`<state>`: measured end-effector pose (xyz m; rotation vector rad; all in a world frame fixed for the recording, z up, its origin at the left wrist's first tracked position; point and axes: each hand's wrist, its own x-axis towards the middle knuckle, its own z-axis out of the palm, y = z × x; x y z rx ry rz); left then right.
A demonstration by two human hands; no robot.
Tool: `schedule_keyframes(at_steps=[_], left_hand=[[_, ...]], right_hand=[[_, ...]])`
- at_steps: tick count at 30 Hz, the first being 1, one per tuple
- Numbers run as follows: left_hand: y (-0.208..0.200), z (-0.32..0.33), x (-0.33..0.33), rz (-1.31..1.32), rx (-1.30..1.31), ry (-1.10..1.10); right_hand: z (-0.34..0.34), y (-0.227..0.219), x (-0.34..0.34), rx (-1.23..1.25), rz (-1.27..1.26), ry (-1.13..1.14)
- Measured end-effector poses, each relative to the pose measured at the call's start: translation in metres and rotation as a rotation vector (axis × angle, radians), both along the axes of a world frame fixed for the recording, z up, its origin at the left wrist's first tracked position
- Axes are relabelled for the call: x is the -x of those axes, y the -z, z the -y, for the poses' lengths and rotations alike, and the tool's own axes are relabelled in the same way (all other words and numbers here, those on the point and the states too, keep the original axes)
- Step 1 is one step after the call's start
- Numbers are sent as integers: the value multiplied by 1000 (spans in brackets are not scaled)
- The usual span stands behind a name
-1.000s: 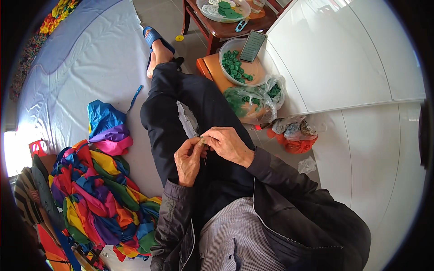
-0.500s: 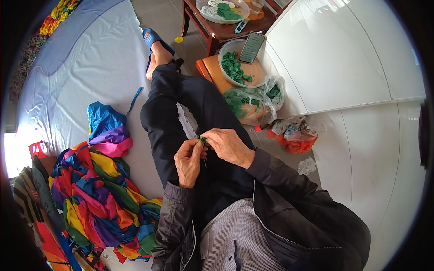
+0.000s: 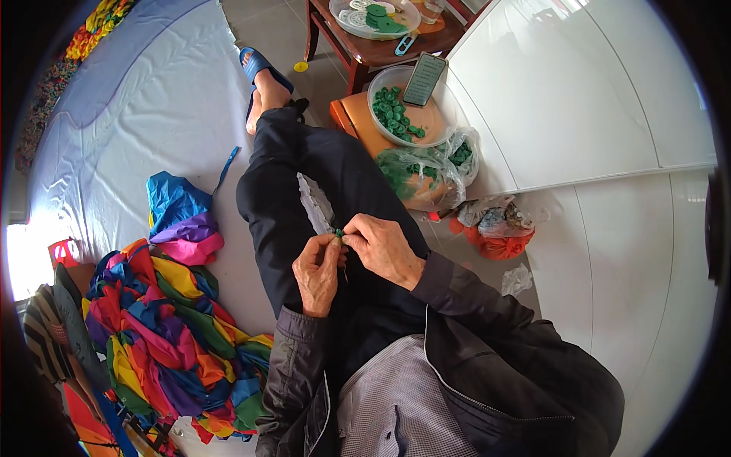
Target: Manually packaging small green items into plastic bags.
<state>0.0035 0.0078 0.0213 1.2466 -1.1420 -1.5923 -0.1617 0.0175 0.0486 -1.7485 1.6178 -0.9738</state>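
Over my lap, my left hand (image 3: 315,276) pinches a small green piece (image 3: 339,232) between thumb and forefinger. The fingertips of my right hand (image 3: 387,247) close on the same piece from the right, so both hands meet at it. Fingers cover most of the piece, and its exact kind is too small to tell. A thin pale thread-like end hangs below the left fingers. Beyond the hands, a whitish strip of cloth or paper (image 3: 314,202) lies on my dark trousers.
At the right, a clear tub (image 3: 438,135) of small round green pieces holds a leaning phone (image 3: 426,79). Beside it sits a plastic bag (image 3: 449,186) with green pieces. A wooden chair (image 3: 365,55) bears another tub. Rainbow-coloured fabric (image 3: 164,327) is heaped at the left.
My right hand has shifted slightly, its fingertips now lower and closer against the green piece. My left hand keeps its pinch in nearly the same place.
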Motion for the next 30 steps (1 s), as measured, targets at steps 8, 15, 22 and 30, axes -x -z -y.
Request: schedule_keyframes(at_steps=[8,15,22,30], left_hand=[[-2,0,2,41,41,21],[-1,0,1,14,26,76],[-5,1,2,-94,-39,106],[5,3,2,-126,-90,-24]], right_hand=[[2,4,3,-9,33,-36],[4,9,9,-109,158,-11],[9,-5,15,-412,403,42],[6,10,4,9,63,53]])
